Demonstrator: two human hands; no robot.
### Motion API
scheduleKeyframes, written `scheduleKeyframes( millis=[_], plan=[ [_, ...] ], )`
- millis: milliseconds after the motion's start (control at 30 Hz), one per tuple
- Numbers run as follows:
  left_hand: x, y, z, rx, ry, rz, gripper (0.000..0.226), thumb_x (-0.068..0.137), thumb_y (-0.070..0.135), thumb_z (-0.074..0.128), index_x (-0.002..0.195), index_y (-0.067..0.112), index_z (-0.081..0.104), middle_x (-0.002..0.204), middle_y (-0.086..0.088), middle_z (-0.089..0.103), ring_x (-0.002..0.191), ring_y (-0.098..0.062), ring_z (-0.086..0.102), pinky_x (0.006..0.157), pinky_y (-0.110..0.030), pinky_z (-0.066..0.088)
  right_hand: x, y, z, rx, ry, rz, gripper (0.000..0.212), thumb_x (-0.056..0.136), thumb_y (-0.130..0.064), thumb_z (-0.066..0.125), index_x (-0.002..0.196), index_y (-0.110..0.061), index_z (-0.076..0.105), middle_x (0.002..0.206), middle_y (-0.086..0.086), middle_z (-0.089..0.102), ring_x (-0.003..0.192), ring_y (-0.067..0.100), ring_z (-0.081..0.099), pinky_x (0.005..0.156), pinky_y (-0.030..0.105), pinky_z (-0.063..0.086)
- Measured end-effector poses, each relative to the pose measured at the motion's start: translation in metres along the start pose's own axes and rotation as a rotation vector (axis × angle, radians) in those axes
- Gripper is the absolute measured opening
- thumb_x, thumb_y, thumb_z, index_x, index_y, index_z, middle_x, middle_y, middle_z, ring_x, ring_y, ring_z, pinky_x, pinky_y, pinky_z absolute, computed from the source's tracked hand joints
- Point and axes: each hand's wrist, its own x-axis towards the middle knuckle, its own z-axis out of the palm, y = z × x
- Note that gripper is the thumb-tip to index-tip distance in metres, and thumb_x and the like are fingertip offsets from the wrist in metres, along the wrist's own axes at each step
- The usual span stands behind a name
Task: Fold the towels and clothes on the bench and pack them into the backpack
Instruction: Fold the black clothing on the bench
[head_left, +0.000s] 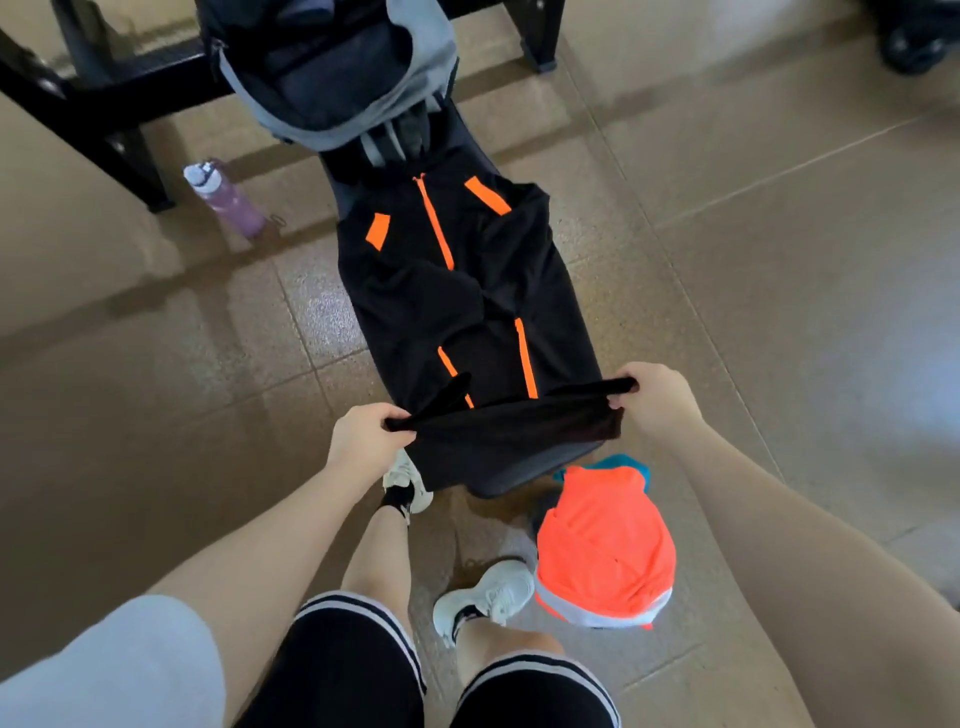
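Lying flat, black jacket (457, 291), orange-trimmed.

sleeve (119, 660): grey; shorts (337, 670): black, white-striped hems; sneakers (488, 592): white

I count one black jacket (457, 291) with orange trim on one bench (519, 478), one backpack (332, 73), one orange garment (605, 545) over something teal (626, 461), one purple water bottle (226, 197), and my two white shoes (488, 592).
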Motion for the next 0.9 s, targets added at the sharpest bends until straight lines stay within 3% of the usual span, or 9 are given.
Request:
scheduleKeyframes(
  millis=[67,133,233,400,533,633,700,800,900],
  plan=[
    [0.03,0.016,-0.013,0.015,0.012,0.039,0.029,0.081,0.014,0.068,0.11,0.01,0.068,0.1,-0.009,0.067,0.089,-0.02,0.058,0.073,-0.024,0.041,0.029,-0.017,-0.008,0.009,0.028,0.005,0.016,0.08,-0.004,0.06,0.083,-0.019,0.066,0.087,0.009,0.064,0.094,0.032,0.059,0.07,0.031,0.04],
    [0.065,0.031,-0.028,0.024,0.021,0.068,0.03,0.082,0.015,0.068,0.112,0.009,0.067,0.106,-0.01,0.067,0.094,-0.021,0.058,0.076,-0.025,0.041,0.065,-0.035,-0.012,-0.05,0.06,-0.028,0.017,0.084,-0.008,0.059,0.094,-0.016,0.07,0.101,0.012,0.059,0.103,0.033,0.053,0.082,0.037,0.044],
    [0.121,0.054,-0.055,0.064,0.005,0.105,0.03,0.083,0.018,0.067,0.112,0.01,0.067,0.11,-0.008,0.067,0.103,-0.023,0.058,0.084,-0.026,0.04,0.122,-0.07,-0.018,-0.032,0.061,-0.064,0.025,0.088,-0.005,0.054,0.11,-0.01,0.066,0.121,0.012,0.05,0.117,0.03,0.043,0.097,0.035,0.035],
    [0.194,0.087,-0.1,-0.136,-0.036,0.167,0.033,0.079,0.016,0.073,0.11,0.011,0.068,0.095,-0.004,0.066,0.088,-0.014,0.057,0.087,-0.029,0.044,0.192,-0.138,-0.034,0.424,0.058,-0.048,0.021,0.092,-0.006,0.048,0.107,-0.015,0.058,0.1,0.0,0.06,0.092,0.016,0.054,0.077,0.028,0.041],
    [0.241,0.094,-0.127,-0.448,-0.102,0.192,0.018,0.079,0.001,0.068,0.086,0.017,0.07,0.072,0.008,0.07,0.069,-0.003,0.06,0.074,-0.015,0.049,0.245,-0.17,-0.036,0.715,0.134,-0.031,0.016,0.092,-0.01,0.053,0.097,-0.021,0.064,0.097,-0.002,0.067,0.097,0.018,0.062,0.087,0.034,0.05],
    [0.286,0.078,-0.126,-0.188,0.07,0.114,0.006,0.087,0.015,0.06,0.087,0.017,0.066,0.078,0.001,0.065,0.075,-0.015,0.057,0.072,-0.027,0.042,0.288,-0.176,-0.021,0.719,0.138,0.043,0.013,0.094,-0.015,0.053,0.103,-0.018,0.061,0.102,0.0,0.065,0.102,0.022,0.061,0.088,0.033,0.05],
    [0.307,0.065,-0.117,-0.023,0.102,0.064,0.021,0.087,0.025,0.062,0.104,0.014,0.066,0.097,-0.006,0.064,0.092,-0.021,0.057,0.083,-0.031,0.042,0.306,-0.176,-0.007,0.59,0.109,0.11,0.026,0.094,-0.02,0.053,0.118,-0.011,0.055,0.112,0.003,0.06,0.104,0.019,0.057,0.09,0.03,0.045],
    [0.326,0.059,-0.101,-0.085,0.065,0.014,0.034,0.086,0.031,0.064,0.114,0.012,0.061,0.103,-0.002,0.06,0.099,-0.019,0.055,0.089,-0.03,0.04,0.323,-0.177,0.014,0.493,0.086,0.166,0.041,0.093,-0.024,0.055,0.129,-0.007,0.046,0.119,0.003,0.055,0.11,0.018,0.053,0.099,0.033,0.042],
    [0.333,0.06,-0.092,0.009,0.083,0.013,0.035,0.086,0.031,0.063,0.117,0.014,0.059,0.099,0.0,0.061,0.101,-0.023,0.056,0.091,-0.035,0.043,0.329,-0.178,0.018,0.421,0.128,0.181,0.036,0.093,-0.023,0.053,0.126,-0.008,0.048,0.116,0.005,0.057,0.108,0.023,0.054,0.095,0.036,0.043]
  ],
)
